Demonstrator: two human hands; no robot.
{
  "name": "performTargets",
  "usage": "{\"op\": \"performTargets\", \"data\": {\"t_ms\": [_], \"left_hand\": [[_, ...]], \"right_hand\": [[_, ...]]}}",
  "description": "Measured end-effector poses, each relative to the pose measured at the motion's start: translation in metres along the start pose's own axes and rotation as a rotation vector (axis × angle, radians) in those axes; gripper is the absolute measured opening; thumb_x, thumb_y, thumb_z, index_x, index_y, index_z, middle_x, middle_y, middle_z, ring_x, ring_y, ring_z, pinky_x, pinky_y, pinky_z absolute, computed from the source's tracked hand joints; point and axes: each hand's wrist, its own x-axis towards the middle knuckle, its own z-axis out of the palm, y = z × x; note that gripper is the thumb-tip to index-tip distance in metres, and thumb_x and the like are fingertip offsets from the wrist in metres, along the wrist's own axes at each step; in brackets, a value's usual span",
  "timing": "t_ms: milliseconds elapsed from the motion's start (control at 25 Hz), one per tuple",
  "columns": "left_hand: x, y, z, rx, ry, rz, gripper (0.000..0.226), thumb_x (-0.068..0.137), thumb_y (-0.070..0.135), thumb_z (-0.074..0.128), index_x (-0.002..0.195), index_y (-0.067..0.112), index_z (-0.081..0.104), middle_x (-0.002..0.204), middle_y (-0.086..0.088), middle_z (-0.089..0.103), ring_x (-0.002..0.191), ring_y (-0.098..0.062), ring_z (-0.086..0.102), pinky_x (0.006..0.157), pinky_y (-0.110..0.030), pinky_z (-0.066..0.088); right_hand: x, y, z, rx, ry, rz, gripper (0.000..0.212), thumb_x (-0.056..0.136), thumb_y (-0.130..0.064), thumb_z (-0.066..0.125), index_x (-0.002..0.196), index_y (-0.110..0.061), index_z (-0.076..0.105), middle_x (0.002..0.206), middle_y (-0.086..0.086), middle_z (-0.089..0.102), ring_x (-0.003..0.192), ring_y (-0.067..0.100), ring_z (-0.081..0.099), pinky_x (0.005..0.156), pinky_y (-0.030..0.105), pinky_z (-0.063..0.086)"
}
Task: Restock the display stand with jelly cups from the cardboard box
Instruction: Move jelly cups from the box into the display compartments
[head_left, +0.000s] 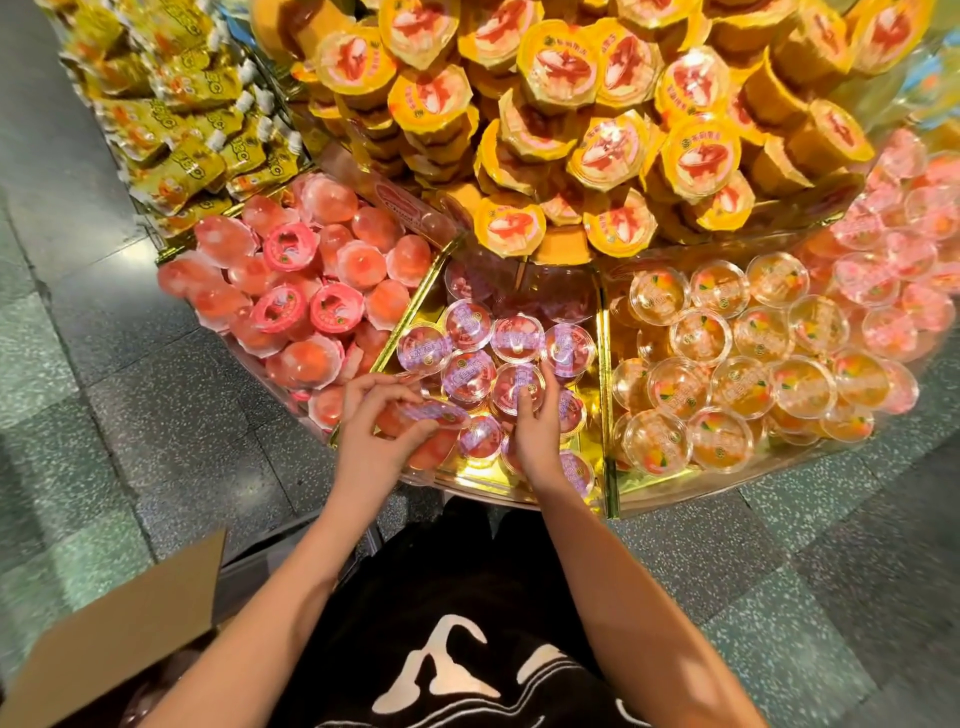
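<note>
Holding a purple-lidded jelly cup (435, 414) tilted on its side, the left hand (375, 422) curls fingers and thumb round it above the near-left corner of the middle compartment. The right hand (536, 422) pinches a second jelly cup (518, 385), standing upright among its neighbours, thumb on the lid and fingers round the far rim. Lid print on the purple cups is too blurred to read, as are the red lettering on the divider sign (400, 203) and the print on the yellow pouches (176, 119). Gold dividers (602, 332) bound the compartment on both sides. Bare gold floor shows along the front edge of the display stand (488, 480) and beside the right divider. An open flap of the cardboard box (130, 623) lies at lower left, well apart from both hands.
</note>
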Motion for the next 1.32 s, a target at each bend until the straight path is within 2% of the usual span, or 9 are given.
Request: {"op": "performTargets", "data": {"t_ms": [120,240,400,560,720,920,1080,1200,1320], "left_hand": [[0.001,0.0,0.001,0.0,0.003,0.028,0.034,0.061,0.039,0.081,0.088,0.031,0.063,0.117,-0.008,0.049,0.108,0.022,0.037,0.092,0.003,0.026],[0.002,-0.005,0.001,-0.021,0.026,0.039,0.032,0.067,0.05,0.069,0.089,0.029,0.064,0.116,-0.006,0.048,0.11,0.019,0.038,0.094,0.0,0.026],[0.005,-0.005,0.004,-0.047,0.004,0.035,0.03,0.067,0.052,0.068,0.088,0.031,0.063,0.115,-0.003,0.047,0.11,0.017,0.04,0.094,0.001,0.027],[0.018,0.004,0.014,-0.075,-0.117,0.04,0.025,0.064,0.053,0.068,0.087,0.044,0.062,0.113,0.009,0.045,0.108,0.018,0.04,0.093,0.003,0.026],[0.027,0.015,0.034,-0.07,-0.322,0.046,0.021,0.062,0.06,0.068,0.082,0.057,0.063,0.116,0.011,0.046,0.112,0.016,0.039,0.092,0.004,0.025],[0.025,0.025,0.056,-0.063,-0.426,0.092,0.024,0.064,0.06,0.069,0.086,0.053,0.064,0.116,0.01,0.045,0.114,0.014,0.039,0.095,0.002,0.024],[0.022,0.031,0.062,-0.094,-0.439,0.069,0.063,0.073,0.084,0.048,0.112,0.037,0.059,0.119,0.011,0.047,0.111,0.019,0.042,0.092,0.001,0.032],[0.017,0.032,0.066,-0.182,-0.447,-0.078,0.056,0.091,0.066,0.029,0.128,0.029,0.05,0.123,0.015,0.052,0.109,0.015,0.048,0.087,-0.007,0.039],[0.015,0.025,0.071,-0.14,-0.349,-0.102,0.024,0.102,0.036,0.038,0.108,0.024,0.058,0.114,0.004,0.059,0.102,0.006,0.056,0.089,-0.019,0.042]], "right_hand": [[0.004,0.004,0.001,-0.017,0.012,-0.002,0.051,0.106,-0.026,0.039,0.153,-0.036,0.021,0.159,-0.005,0.025,0.134,0.013,0.036,0.099,0.03,0.032],[0.001,0.002,-0.002,-0.077,-0.01,-0.012,0.055,0.105,-0.034,0.038,0.153,-0.042,0.012,0.152,0.001,0.038,0.096,0.016,0.059,0.074,0.031,0.046],[-0.017,-0.014,-0.016,-0.11,0.006,0.034,0.058,0.105,-0.034,0.04,0.156,-0.024,0.013,0.158,0.006,0.027,0.137,0.026,0.04,0.083,0.016,0.049],[-0.039,-0.033,-0.046,-0.119,-0.103,0.017,0.057,0.095,-0.041,0.057,0.146,-0.025,0.038,0.148,0.003,0.042,0.122,0.011,0.05,0.073,0.007,0.047],[-0.06,-0.06,-0.069,-0.018,-0.404,-0.049,0.066,0.078,-0.026,0.077,0.138,-0.029,0.049,0.144,-0.006,0.045,0.123,0.008,0.054,0.082,0.019,0.054],[-0.068,-0.071,-0.078,-0.037,-0.347,-0.133,0.037,0.076,-0.009,0.078,0.109,-0.018,0.064,0.122,0.005,0.061,0.1,0.002,0.064,0.079,0.018,0.052],[-0.068,-0.068,-0.086,-0.032,-0.313,-0.113,0.033,0.075,-0.007,0.079,0.103,-0.015,0.063,0.118,0.005,0.064,0.101,0.002,0.065,0.086,0.021,0.053],[-0.067,-0.068,-0.085,-0.094,-0.317,-0.109,0.04,0.072,-0.011,0.083,0.104,-0.02,0.062,0.118,0.001,0.065,0.111,0.01,0.063,0.099,0.026,0.049],[-0.067,-0.065,-0.084,-0.145,-0.339,-0.079,0.04,0.072,-0.009,0.084,0.103,-0.021,0.06,0.114,0.002,0.065,0.104,0.009,0.065,0.093,0.022,0.052]]}}
